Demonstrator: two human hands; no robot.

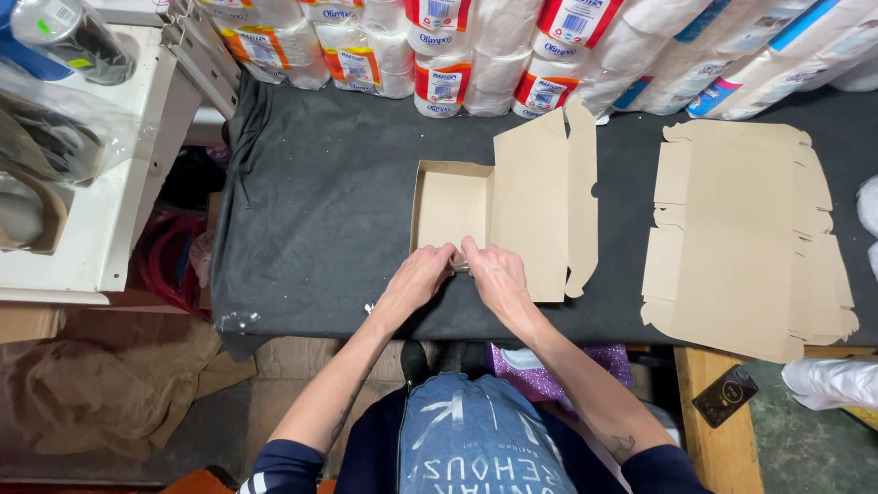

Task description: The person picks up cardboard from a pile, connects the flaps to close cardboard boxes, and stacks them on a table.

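A brown cardboard box (450, 203) lies on the black table cover (320, 201), its tray folded up and its lid (535, 206) spread flat to the right. Both of my hands meet at the tray's near wall. My left hand (418, 276) pinches that wall from the left, fingers curled over the edge. My right hand (491, 272) grips the same wall just to the right, thumb touching the left hand's fingers. The near wall itself is mostly hidden under my fingers.
A stack of flat unfolded box blanks (741, 242) lies on the right. Wrapped packs of paper rolls (476, 50) line the table's far edge. A white shelf unit (101, 174) stands to the left. A dark phone (725, 395) rests on a wooden bench at lower right.
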